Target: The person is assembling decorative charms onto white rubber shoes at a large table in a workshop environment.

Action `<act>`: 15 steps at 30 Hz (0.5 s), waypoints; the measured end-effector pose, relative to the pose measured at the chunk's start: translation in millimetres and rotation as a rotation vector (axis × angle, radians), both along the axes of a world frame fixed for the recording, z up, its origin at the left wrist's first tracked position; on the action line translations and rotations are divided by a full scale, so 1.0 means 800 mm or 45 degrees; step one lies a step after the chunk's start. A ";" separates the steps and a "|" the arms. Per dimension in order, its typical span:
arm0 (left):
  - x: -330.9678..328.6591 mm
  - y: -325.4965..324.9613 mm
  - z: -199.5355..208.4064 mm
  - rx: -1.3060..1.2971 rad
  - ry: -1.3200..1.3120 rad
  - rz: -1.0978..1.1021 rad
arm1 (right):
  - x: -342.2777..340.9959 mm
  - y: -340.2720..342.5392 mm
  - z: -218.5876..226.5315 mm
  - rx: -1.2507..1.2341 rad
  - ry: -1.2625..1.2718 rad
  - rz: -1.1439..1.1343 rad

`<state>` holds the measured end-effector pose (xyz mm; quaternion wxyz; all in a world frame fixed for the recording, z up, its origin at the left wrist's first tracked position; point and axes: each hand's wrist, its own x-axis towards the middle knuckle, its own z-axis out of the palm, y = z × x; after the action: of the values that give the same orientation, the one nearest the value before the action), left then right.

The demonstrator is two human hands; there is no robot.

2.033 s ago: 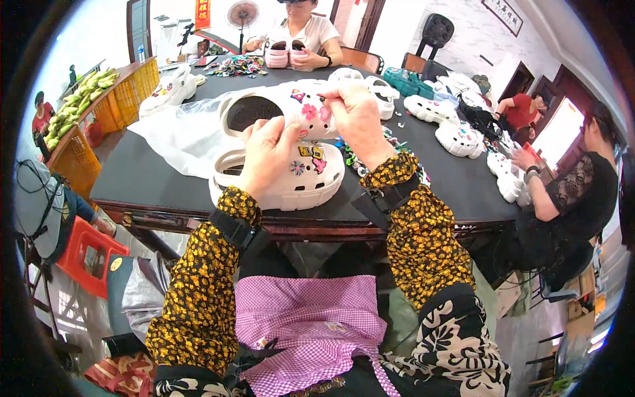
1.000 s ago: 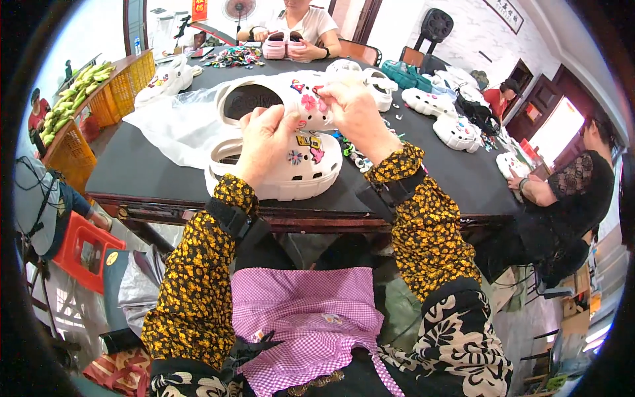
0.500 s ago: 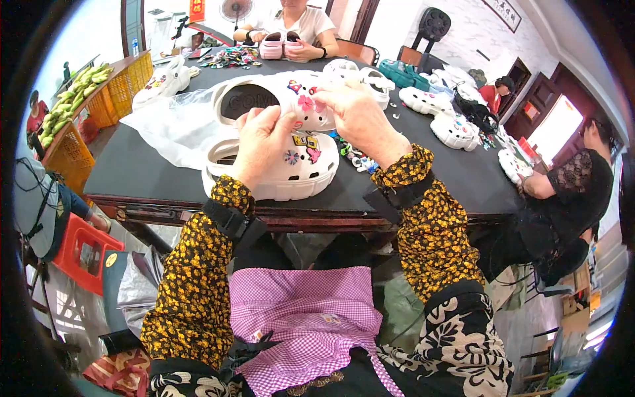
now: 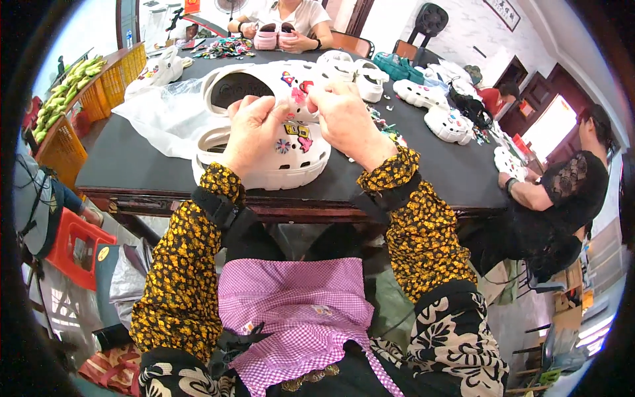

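Two white clogs lie side by side on the dark table in front of me. The near clog (image 4: 264,173) carries several charms, among them a pink one (image 4: 305,143) and a spoked round one (image 4: 283,145). On the toe of the far clog (image 4: 259,71) sit a pink flower charm (image 4: 298,96) and a red charm (image 4: 306,87). My left hand (image 4: 253,134) is closed in a pinch over the near clog, covering part of it. My right hand (image 4: 350,124) pinches beside the far clog's toe, close to the red charm. Whatever lies between the fingers of either hand is hidden.
A clear plastic bag (image 4: 155,118) lies left of the clogs. Loose charms (image 4: 380,120) are scattered to the right, with more white clogs (image 4: 448,124) beyond. Across the table a person holds pink clogs (image 4: 266,40); another person sits at the right with a white clog (image 4: 508,163).
The table and clogs have shifted slightly up and left in view. Both hands remain pinched over the clogs, a little lower against them. The red charm shows more clearly beside my right fingers.
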<state>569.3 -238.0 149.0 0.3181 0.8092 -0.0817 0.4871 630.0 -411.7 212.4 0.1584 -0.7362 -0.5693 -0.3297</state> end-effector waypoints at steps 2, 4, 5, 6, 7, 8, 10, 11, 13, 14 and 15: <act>0.002 0.003 -0.002 0.057 0.016 0.032 | 0.001 0.002 -0.002 -0.002 -0.096 0.000; 0.000 0.003 0.000 0.075 0.045 0.046 | 0.003 0.004 -0.002 -0.030 -0.084 -0.003; -0.001 0.004 0.001 0.092 0.068 0.057 | 0.004 0.006 -0.002 -0.060 -0.078 -0.009; -0.001 0.003 0.003 0.080 0.067 0.053 | 0.005 0.007 -0.001 -0.071 -0.079 -0.013; -0.002 0.001 0.005 0.076 0.071 0.033 | 0.006 0.008 0.000 -0.092 -0.097 -0.011; -0.001 0.000 0.006 0.072 0.076 0.014 | 0.008 0.009 0.001 -0.113 -0.115 -0.009; -0.002 0.002 0.005 0.082 0.066 0.030 | 0.007 0.013 0.001 -0.132 -0.122 0.000; -0.003 0.002 0.005 0.098 0.068 0.038 | 0.007 0.015 0.001 -0.140 -0.122 0.016; -0.006 0.000 0.004 0.109 0.072 0.040 | 0.006 0.017 -0.002 -0.154 -0.120 0.026; -0.005 0.000 0.004 0.112 0.076 0.038 | 0.007 0.017 -0.005 -0.109 -0.108 0.031; -0.005 0.000 0.003 0.114 0.081 0.039 | 0.009 0.017 -0.008 -0.065 -0.097 0.040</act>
<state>565.1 -237.8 151.6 0.2766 0.8388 -0.0810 0.4619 637.3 -398.2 206.1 0.1230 -0.7180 -0.5946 -0.3402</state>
